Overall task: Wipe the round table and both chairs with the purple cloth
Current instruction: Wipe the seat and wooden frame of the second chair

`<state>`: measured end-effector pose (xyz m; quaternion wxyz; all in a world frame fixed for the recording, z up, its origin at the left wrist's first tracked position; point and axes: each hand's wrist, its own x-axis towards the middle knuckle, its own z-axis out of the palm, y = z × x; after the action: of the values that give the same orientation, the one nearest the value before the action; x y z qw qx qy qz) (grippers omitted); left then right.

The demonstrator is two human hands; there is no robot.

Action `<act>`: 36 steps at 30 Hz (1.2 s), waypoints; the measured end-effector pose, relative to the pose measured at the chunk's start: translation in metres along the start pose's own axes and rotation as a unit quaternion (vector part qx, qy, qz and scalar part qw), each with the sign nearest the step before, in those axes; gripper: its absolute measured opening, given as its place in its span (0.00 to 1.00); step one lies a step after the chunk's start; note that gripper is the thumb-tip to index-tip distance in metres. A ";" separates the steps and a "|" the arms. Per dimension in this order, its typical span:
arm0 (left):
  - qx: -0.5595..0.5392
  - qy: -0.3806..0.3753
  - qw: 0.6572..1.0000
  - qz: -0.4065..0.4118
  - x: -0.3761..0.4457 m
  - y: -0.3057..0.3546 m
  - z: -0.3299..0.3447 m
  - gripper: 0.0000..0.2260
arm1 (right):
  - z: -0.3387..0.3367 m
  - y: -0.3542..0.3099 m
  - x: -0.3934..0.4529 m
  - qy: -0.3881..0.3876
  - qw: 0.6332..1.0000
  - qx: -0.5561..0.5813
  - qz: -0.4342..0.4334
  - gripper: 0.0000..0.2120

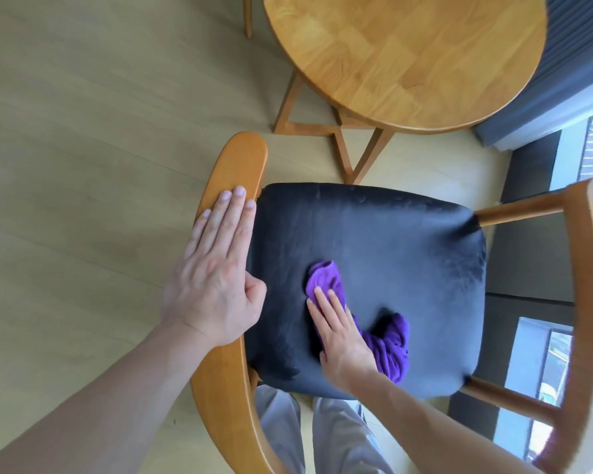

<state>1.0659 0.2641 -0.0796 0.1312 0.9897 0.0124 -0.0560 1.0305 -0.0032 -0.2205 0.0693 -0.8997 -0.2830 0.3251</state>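
Observation:
A wooden chair with a black padded seat (374, 241) stands right below me. My right hand (339, 336) presses the purple cloth (387, 343) flat against the seat's near middle, fingers straight; the cloth bunches out on both sides of the hand. My left hand (216, 268) lies flat with straight fingers on the chair's curved wooden back rail (243, 155) at the left. The round wooden table (408, 56) stands just beyond the chair at the top. A leg of a second chair (248, 15) shows at the top edge.
The table's crossed wooden legs (350, 145) stand close to the seat's far edge. A grey curtain (569, 63) and a window (541, 371) run along the right. Pale wood floor (83, 131) spreads to the left. My grey trouser legs (336, 436) are under the seat's near edge.

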 end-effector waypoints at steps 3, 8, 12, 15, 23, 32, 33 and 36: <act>0.000 -0.002 1.000 -0.005 0.002 0.001 -0.002 0.39 | -0.002 0.019 -0.027 -0.019 0.997 0.050 -0.056 0.46; 0.005 -0.002 1.000 -0.001 0.003 -0.002 0.000 0.39 | -0.065 0.012 0.023 0.173 0.940 0.283 0.078 0.44; 0.005 0.010 1.000 -0.001 0.002 -0.001 0.004 0.39 | -0.088 0.003 0.094 0.197 0.928 0.284 0.141 0.46; 0.009 0.004 1.000 -0.001 0.000 0.000 0.003 0.39 | -0.048 -0.011 0.081 0.125 0.972 0.146 0.131 0.50; -0.009 0.016 1.000 -0.002 0.001 -0.001 0.002 0.38 | 0.008 0.007 -0.024 0.046 0.993 0.108 -0.003 0.46; -0.019 0.020 0.996 -0.089 -0.028 0.024 0.009 0.39 | -0.129 -0.004 0.106 0.232 0.883 0.391 0.116 0.30; -0.020 0.030 0.994 -0.100 -0.041 0.031 0.015 0.39 | -0.140 0.002 0.127 0.229 0.891 0.374 0.117 0.31; -0.019 0.048 0.992 -0.115 -0.088 0.056 0.036 0.38 | -0.149 0.017 0.177 0.126 0.955 0.228 0.145 0.34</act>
<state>0.9768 0.1996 -0.0896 0.1415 0.9806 0.1337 -0.0234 1.2427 0.0900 -0.2062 0.2596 -0.9251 -0.0567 0.2712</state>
